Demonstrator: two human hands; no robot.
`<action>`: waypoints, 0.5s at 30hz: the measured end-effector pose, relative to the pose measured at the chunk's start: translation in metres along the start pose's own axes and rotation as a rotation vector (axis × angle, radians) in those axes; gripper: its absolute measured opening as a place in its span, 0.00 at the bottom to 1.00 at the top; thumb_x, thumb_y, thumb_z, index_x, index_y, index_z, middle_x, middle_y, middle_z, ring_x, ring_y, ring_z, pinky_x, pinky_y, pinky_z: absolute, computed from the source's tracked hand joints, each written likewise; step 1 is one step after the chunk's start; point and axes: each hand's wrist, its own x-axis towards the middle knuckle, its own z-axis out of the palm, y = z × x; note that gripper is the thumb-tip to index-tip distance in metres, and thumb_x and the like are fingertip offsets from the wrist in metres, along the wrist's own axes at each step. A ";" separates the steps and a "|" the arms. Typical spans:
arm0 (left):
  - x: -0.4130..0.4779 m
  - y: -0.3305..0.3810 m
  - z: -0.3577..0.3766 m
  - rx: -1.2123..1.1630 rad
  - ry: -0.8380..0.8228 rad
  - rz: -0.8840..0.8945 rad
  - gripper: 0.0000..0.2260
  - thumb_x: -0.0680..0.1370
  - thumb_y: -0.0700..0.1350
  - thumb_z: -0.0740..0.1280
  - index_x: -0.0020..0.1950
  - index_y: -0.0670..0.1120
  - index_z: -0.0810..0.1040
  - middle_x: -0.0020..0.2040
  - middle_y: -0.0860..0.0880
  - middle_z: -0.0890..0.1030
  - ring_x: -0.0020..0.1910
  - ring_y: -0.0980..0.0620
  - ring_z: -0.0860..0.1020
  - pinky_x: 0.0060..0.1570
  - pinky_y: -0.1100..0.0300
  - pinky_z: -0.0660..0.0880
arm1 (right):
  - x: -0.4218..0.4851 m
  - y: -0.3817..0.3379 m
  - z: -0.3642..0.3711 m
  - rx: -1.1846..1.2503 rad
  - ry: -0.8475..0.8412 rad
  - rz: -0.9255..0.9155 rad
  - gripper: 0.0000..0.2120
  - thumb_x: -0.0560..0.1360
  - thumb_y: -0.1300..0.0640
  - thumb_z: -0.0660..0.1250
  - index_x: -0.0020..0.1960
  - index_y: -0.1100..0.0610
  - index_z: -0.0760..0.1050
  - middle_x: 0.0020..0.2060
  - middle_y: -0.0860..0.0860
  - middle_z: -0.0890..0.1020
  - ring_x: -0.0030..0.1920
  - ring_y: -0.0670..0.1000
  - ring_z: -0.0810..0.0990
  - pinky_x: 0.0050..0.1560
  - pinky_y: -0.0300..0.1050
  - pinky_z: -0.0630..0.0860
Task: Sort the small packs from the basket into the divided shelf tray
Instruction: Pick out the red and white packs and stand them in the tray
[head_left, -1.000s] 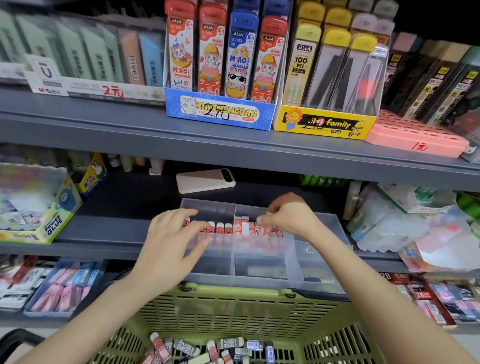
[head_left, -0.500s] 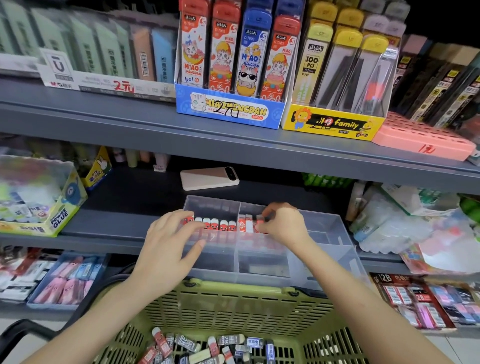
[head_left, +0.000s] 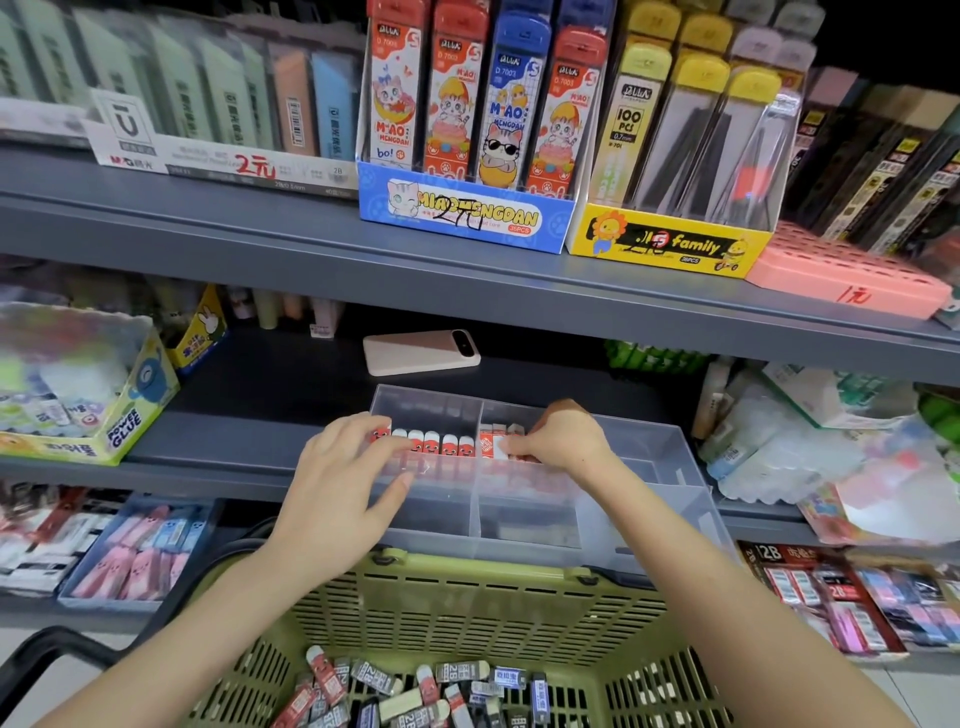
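Fingers of right hand pinch a pack in the tray; left hand lies open; far-left row filled, many packs left in basket.

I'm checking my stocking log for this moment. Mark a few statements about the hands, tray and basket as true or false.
1. Loose packs lie in the green basket. True.
2. The right hand reaches into the basket. False: it pinches orange packs in the clear tray.
3. Red-and-white packs stand in a row in the tray's back left compartment. True.
4. The pink device lies inside the tray. False: it lies on the shelf behind it.
5. The left hand holds a pack. False: its relaxed fingers rest on the tray.
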 end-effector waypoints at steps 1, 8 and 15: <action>0.000 0.000 0.000 0.000 0.001 0.002 0.25 0.75 0.57 0.52 0.60 0.44 0.80 0.63 0.44 0.76 0.66 0.42 0.71 0.64 0.45 0.66 | 0.002 0.000 -0.001 -0.006 -0.013 -0.010 0.21 0.69 0.43 0.70 0.30 0.56 0.65 0.26 0.49 0.68 0.26 0.48 0.67 0.27 0.39 0.62; 0.001 -0.001 0.003 0.000 0.033 0.011 0.25 0.75 0.57 0.53 0.58 0.44 0.80 0.62 0.45 0.76 0.65 0.42 0.71 0.63 0.46 0.66 | -0.003 -0.001 -0.006 -0.101 -0.057 -0.097 0.20 0.70 0.52 0.68 0.27 0.58 0.63 0.24 0.51 0.65 0.26 0.50 0.64 0.25 0.40 0.59; -0.006 0.000 -0.004 -0.027 0.074 0.005 0.26 0.76 0.57 0.53 0.60 0.42 0.79 0.62 0.42 0.76 0.64 0.41 0.70 0.64 0.46 0.66 | -0.065 0.002 -0.011 -0.041 0.323 -0.334 0.07 0.73 0.55 0.65 0.41 0.56 0.81 0.41 0.51 0.84 0.44 0.54 0.80 0.46 0.47 0.76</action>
